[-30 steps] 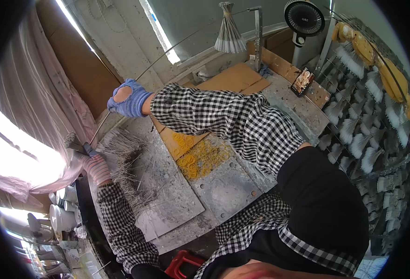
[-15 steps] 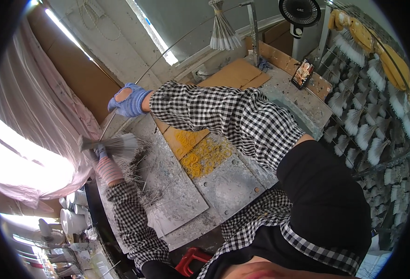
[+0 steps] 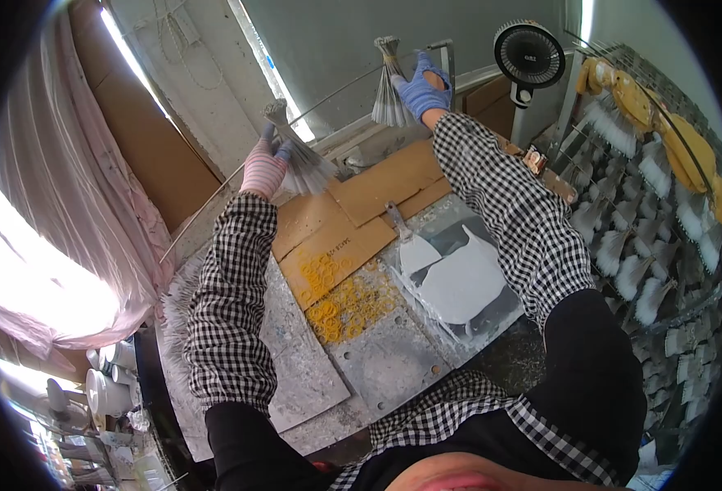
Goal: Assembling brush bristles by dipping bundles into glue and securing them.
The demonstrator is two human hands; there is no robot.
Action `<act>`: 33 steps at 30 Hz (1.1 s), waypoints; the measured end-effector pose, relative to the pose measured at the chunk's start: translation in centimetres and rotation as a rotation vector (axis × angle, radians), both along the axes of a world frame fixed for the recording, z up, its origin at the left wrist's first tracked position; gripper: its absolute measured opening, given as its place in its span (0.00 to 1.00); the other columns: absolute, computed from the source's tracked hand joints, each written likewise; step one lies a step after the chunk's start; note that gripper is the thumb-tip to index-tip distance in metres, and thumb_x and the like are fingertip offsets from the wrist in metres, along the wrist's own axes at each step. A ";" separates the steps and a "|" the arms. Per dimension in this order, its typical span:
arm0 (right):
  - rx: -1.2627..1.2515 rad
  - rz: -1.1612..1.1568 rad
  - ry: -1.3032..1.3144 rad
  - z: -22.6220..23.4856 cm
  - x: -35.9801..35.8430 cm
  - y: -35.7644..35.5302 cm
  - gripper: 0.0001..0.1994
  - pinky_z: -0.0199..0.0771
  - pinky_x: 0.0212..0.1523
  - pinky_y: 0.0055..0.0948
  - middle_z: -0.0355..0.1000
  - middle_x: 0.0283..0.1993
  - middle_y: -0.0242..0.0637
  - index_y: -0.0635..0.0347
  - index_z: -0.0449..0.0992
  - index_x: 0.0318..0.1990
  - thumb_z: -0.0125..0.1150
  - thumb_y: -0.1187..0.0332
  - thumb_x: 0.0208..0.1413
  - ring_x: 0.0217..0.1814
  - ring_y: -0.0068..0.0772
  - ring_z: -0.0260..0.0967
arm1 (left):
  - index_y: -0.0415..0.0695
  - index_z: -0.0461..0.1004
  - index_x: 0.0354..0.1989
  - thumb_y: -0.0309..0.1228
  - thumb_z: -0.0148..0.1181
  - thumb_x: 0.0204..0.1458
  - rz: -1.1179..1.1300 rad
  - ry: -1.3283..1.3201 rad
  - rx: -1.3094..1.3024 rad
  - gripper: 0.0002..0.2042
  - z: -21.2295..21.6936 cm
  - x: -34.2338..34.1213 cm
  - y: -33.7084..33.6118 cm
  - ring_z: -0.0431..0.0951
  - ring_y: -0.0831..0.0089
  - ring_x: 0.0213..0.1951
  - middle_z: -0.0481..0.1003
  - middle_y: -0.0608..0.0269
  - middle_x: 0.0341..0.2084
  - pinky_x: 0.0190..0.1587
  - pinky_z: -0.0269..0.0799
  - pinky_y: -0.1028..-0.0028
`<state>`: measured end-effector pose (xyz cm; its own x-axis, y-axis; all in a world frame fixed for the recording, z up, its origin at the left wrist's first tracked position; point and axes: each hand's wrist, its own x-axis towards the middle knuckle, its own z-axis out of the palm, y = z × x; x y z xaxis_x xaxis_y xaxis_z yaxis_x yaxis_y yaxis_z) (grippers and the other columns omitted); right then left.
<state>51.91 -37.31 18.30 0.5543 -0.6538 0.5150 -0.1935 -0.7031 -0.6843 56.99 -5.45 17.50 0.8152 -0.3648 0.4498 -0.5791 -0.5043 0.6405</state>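
My left hand (image 3: pixel 264 168), in a pink-striped glove with grey fingertips, is closed on a bundle of thin grey sticks (image 3: pixel 302 164) with fanned white ends. The bundle is at a thin rod (image 3: pixel 332 96) that slants up to a metal bracket (image 3: pixel 448 59). A second such bundle (image 3: pixel 388 100), tied with a yellow rubber band, hangs near the bracket. Right beside it is my right hand (image 3: pixel 424 90), in a torn blue glove, its thumb and a finger spread apart and the thumb against the bundle's edge. Part of this hand's fingers is hidden.
Yellow rubber bands (image 3: pixel 348 307) lie on cardboard (image 3: pixel 332 254) and the grey worktop. Nearer the right arm, a scraper (image 3: pixel 410 245) rests by white paste (image 3: pixel 463 282). A fan (image 3: pixel 528 56), a phone (image 3: pixel 534 159) and a rack of white-ended bundles (image 3: pixel 647 221) stand right.
My right hand has gone from the rod's left part to the hanging bundle near the bracket. My left hand has raised its bundle to the rod. The scraper and paste have come into sight.
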 end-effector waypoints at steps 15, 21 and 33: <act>0.120 0.151 0.272 -0.4 15.4 -8.0 0.33 0.74 0.59 0.45 0.76 0.55 0.52 0.60 0.69 0.59 0.70 0.54 0.48 0.56 0.54 0.75 | 0.44 0.78 0.55 0.59 0.62 0.52 0.203 -0.097 0.448 0.32 3.9 2.8 -0.1 0.81 0.56 0.49 0.82 0.50 0.45 0.53 0.75 0.64; 0.058 0.142 0.311 2.4 11.1 -6.8 0.24 0.77 0.55 0.41 0.77 0.54 0.51 0.63 0.75 0.55 0.63 0.56 0.55 0.53 0.51 0.77 | 0.42 0.78 0.53 0.57 0.63 0.52 0.296 -0.185 0.521 0.31 5.0 3.2 4.1 0.83 0.57 0.44 0.82 0.49 0.43 0.48 0.76 0.65; 0.009 0.049 0.267 -0.7 9.5 -8.9 0.29 0.75 0.57 0.47 0.77 0.53 0.56 0.67 0.76 0.53 0.63 0.50 0.54 0.56 0.55 0.75 | 0.36 0.81 0.44 0.44 0.70 0.54 0.131 -0.136 0.314 0.21 0.8 3.3 15.0 0.79 0.75 0.34 0.83 0.56 0.33 0.42 0.74 0.73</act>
